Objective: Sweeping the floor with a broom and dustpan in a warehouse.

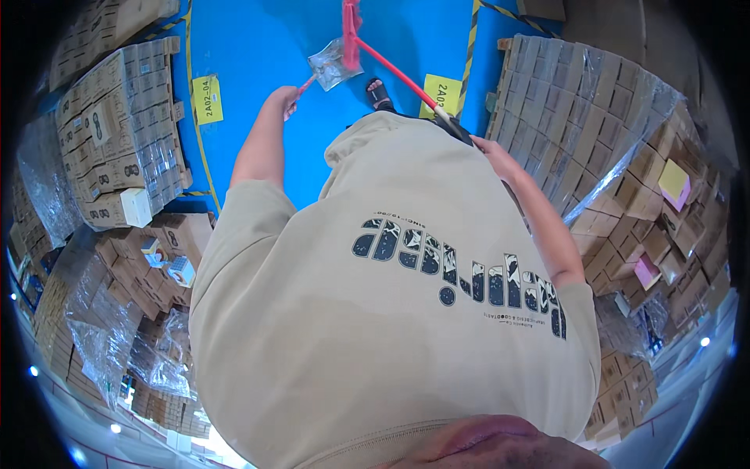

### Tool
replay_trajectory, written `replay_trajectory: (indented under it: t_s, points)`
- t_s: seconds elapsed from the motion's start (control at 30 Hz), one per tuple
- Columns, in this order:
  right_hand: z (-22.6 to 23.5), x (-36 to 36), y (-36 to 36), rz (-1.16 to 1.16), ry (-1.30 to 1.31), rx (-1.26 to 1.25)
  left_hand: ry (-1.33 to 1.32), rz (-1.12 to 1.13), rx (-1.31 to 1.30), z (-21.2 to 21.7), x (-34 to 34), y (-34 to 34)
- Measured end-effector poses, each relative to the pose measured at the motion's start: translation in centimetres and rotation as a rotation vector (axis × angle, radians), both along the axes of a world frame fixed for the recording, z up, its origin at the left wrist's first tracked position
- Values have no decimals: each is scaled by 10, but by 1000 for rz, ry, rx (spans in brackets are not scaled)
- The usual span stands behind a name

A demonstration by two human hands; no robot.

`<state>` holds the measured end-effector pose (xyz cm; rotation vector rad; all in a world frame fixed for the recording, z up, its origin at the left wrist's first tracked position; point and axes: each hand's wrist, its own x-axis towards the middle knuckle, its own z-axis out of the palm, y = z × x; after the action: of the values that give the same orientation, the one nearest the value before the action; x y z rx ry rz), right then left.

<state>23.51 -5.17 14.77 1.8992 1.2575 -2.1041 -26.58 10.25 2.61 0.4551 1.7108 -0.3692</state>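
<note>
I look down over my beige shirt (pixel 391 313) at a blue floor (pixel 258 47). My right hand (pixel 491 150) is closed around the black end of a long red broom handle (pixel 398 74). The handle slants up-left to a pink broom head (pixel 351 31) on the floor. My left hand (pixel 283 100) grips a thin red stick (pixel 305 84) that reaches to a clear, crumpled plastic piece (pixel 334 64) lying beside the broom head. Whether the stick is joined to the plastic I cannot tell. My sandalled foot (pixel 380 95) stands just below the plastic.
Film-wrapped pallets of brown cartons stand at the right (pixel 601 125) and the left (pixel 125 125). Looser cartons and plastic film (pixel 141 289) lie at the lower left. Two yellow floor labels (pixel 207 98) (pixel 441 94) and yellow-black tape lines (pixel 469 39) mark the aisle.
</note>
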Motion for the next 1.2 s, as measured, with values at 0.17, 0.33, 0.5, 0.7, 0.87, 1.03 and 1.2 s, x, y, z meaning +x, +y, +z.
replay_trajectory:
  t_s: [0.17,0.33,0.5,0.7,0.87,1.03,1.2]
  points:
    - [24,-18,13,153,-186,262,8,47,15,2,-1,-3]
    - [69,-25,34,269,-372,269,-1,204,14,-4,-16,-12]
    - [49,-26,48,348,-489,369,-87,382,-48,-13,-40,-34]
    - [-22,-13,77,229,-399,520,-195,740,-111,0,-42,-65]
    - [-4,-36,140,79,-323,376,-263,920,-155,-3,-24,-85]
    - [-2,-31,181,-55,-326,260,-325,1021,-96,2,4,-57]
    - [-10,-15,210,162,-611,585,-343,1111,-45,12,21,-1]
